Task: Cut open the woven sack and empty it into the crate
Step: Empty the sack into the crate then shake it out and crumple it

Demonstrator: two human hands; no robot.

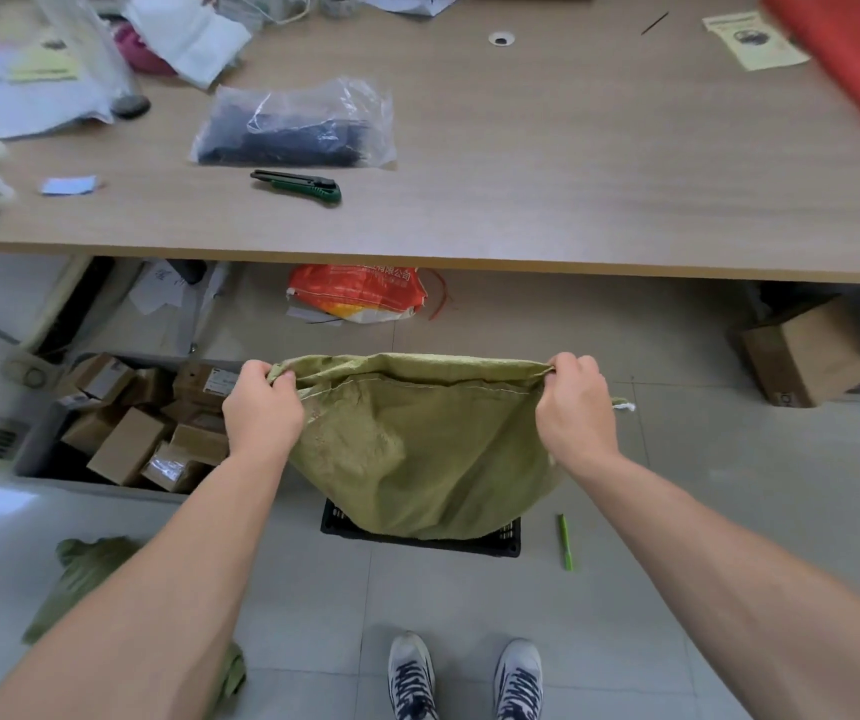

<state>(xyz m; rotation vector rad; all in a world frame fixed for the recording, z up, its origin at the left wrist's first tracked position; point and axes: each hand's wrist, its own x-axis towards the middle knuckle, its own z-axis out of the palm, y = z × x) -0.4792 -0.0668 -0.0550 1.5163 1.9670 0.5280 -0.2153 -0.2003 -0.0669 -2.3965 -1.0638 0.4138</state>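
Observation:
A green woven sack (417, 449) hangs between my hands, held up by its stitched end. My left hand (261, 402) grips the sack's left corner and my right hand (576, 402) grips its right corner. The sack's lower end drapes down into a black plastic crate (500, 540) on the floor, which it mostly hides. A green and black utility knife (297, 185) lies on the table above, near the front edge.
A wooden table (573, 163) spans the top, with a clear bag of dark parts (295, 124) and papers. A grey bin of small cardboard boxes (142, 423) stands left of the crate. Another green sack (85, 569), a green pen (565, 542), a cardboard box (802, 350) and an orange sack (358, 293) lie on the floor.

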